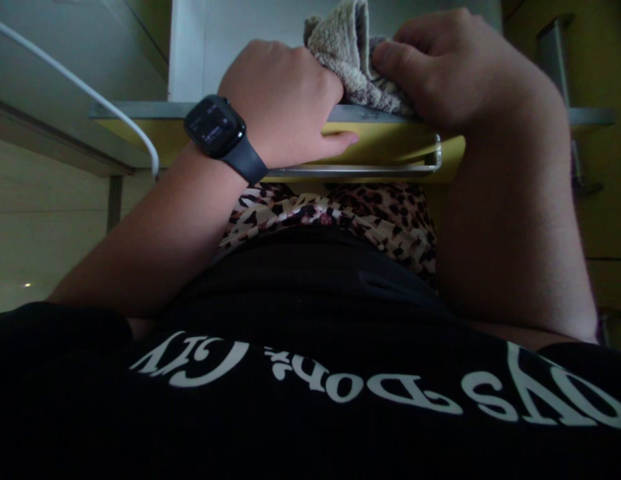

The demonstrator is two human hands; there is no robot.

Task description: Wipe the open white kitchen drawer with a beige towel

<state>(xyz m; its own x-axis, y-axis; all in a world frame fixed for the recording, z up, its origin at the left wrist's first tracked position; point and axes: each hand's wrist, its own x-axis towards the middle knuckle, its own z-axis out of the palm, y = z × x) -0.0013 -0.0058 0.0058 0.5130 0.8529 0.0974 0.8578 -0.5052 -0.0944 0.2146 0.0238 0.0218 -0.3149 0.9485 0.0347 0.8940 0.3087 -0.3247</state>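
Top centre, our right hand (463, 77), fingers clamped on bunched grey-beige terry cloth (346, 57), presumably steadies it; left hand (285, 100): we can't tell.

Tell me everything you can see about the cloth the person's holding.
The cloth looks like thick, looped towelling, mottled grey and beige. It is bunched up, with one fold standing upright, at the top edge of the open drawer. The right hand grips its right side; the left hand meets its left side, fingers hidden. Its underside is out of sight.
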